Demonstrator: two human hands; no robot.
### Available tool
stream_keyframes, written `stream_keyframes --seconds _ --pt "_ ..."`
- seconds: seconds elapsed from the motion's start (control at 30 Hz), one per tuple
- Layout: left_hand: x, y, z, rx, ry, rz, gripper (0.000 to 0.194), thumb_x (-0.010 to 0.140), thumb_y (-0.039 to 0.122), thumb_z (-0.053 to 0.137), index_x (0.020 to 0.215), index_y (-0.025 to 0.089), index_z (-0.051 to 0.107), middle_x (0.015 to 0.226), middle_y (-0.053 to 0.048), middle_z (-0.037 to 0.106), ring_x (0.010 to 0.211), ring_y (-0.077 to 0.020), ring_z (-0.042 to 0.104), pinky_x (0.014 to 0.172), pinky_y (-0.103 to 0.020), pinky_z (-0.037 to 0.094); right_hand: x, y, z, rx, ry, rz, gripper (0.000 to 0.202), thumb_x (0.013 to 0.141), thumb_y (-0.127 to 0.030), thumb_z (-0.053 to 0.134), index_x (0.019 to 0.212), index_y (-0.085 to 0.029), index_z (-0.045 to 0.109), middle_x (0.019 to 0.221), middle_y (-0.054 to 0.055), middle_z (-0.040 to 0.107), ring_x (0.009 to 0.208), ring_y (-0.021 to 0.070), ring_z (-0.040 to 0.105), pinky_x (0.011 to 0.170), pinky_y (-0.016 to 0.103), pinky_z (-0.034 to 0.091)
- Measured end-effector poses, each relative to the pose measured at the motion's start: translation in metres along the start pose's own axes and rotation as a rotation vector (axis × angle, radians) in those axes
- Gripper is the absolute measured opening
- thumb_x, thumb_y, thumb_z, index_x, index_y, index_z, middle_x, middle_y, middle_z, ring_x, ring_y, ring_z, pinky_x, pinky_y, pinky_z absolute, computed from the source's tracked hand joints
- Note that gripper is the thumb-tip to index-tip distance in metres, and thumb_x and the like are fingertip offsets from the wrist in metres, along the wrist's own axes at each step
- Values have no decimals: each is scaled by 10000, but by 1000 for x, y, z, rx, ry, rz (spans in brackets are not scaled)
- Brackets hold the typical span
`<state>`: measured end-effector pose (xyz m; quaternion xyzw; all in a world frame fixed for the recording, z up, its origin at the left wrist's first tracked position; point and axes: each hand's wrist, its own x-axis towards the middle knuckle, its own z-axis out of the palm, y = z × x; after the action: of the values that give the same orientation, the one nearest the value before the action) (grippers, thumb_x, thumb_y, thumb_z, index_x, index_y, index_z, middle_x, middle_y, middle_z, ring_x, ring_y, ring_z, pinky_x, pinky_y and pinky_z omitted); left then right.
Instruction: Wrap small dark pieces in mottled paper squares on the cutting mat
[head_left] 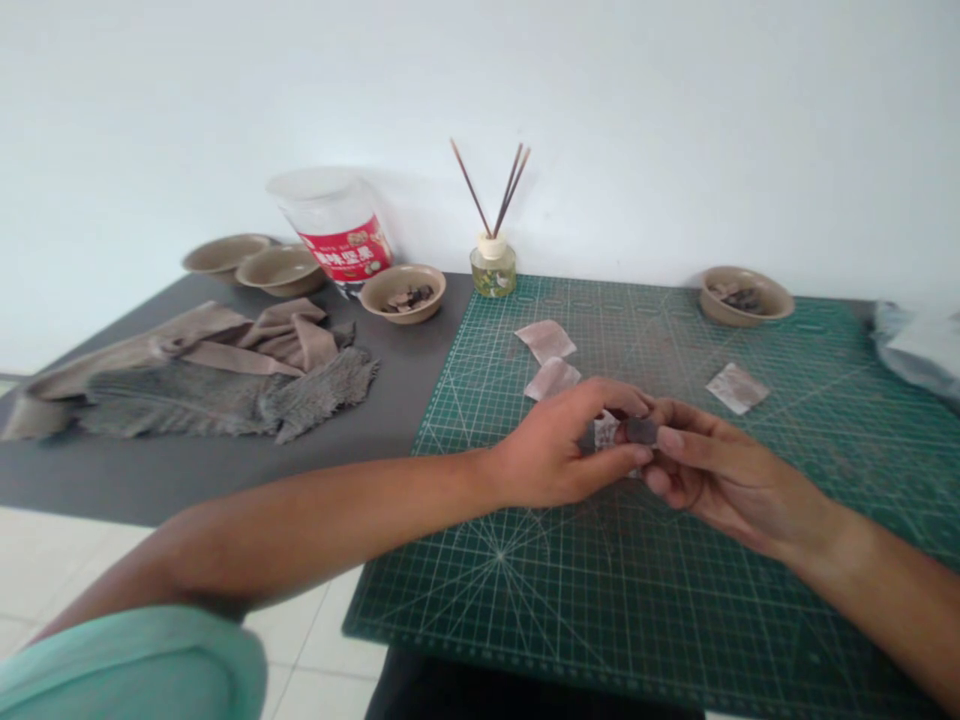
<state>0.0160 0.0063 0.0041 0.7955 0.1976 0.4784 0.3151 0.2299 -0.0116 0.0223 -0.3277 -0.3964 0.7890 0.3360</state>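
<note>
A small dark grey, flat piece (642, 431) is held between my two hands above the green cutting mat (555, 600). My right hand (727, 470) pinches it between thumb and fingers. From the other side, the curled fingers and thumb of my left hand (566, 445) close on its edge. Just behind the fingers shows a patterned white packet (606, 430), partly hidden. Two small pale square packets, one here (546, 341) and a nearer one (553, 379), lie beyond my left hand. Another square packet (738, 388) is beyond my right hand.
A bowl of small pieces (739, 310) stands back right, another bowl (403, 300) back left. Near it are a tilted plastic tub (349, 250), two bowls, and a grey-brown cloth (225, 370). A reed diffuser (493, 268) stands by the wall. A silvery bag (919, 345) lies far right.
</note>
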Motion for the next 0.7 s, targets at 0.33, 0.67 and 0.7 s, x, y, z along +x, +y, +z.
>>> stream_keyframes --seconds 0.33,0.67,0.7 --pt "2 3 -1 130 59 -200 256 962 346 654 1149 175 614 1093 -80 715 1003 -187 679 888 -335 553 -6 -16 -19 -1052 27 -382 157 953 -413 680 999 -268 718 931 48 724 836 215 674 736 349 555" --pt "3 -12 0 86 173 -444 305 963 390 633 1172 171 598 944 -17 660 833 -140 620 728 -279 506 5 -2 -49 -1818 106 -524 645 905 -530 682 1452 -215 548 1437 172 579 1287 403 521 1087 620 402" --pt "3 -12 0 79 170 -443 301 962 389 633 1166 172 595 944 -15 658 832 -139 618 723 -278 501 5 -2 -49 -1811 112 -510 622 908 -531 677 1433 -220 560 1431 168 579 1285 401 525 1088 619 404"
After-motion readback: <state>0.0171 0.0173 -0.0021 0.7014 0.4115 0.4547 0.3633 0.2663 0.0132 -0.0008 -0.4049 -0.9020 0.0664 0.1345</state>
